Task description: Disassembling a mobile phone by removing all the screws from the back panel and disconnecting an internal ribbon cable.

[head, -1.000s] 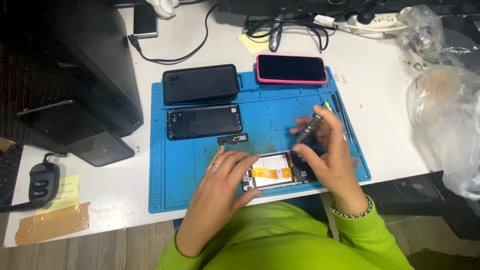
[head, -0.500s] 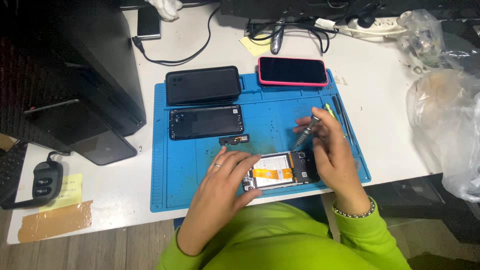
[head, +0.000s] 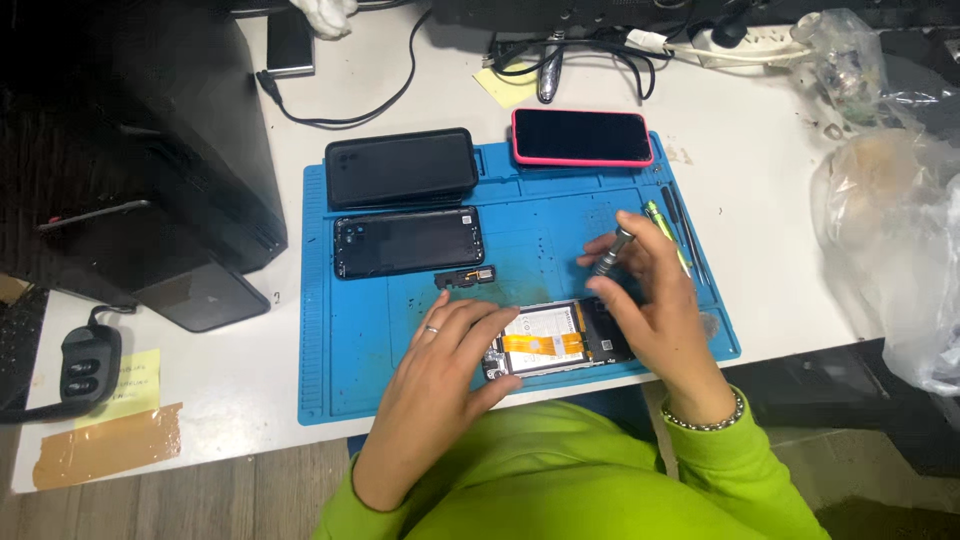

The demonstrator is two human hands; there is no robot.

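Blue repair mat (head: 380, 340): left hand (head: 440, 375), fingers flat, is steadying opened phone (head: 555, 340); right hand (head: 655, 300) is pinching screwdriver (head: 612, 252) just above it.

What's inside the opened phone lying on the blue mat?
The opened phone shows a pale battery crossed by an orange flex strip, dark boards beside it. The left hand and right hand cover both ends.

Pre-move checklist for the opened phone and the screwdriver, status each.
1. Left hand steadies opened phone: ok.
2. Right hand grips screwdriver: ok.
3. Screwdriver tip seated on a screw: cannot tell, fingers hide it.
4. Phone lies fully on blue mat: ok.
5. Removed small part lies apart from the phone: ok.
6. Loose screws accounted for: cannot tell.
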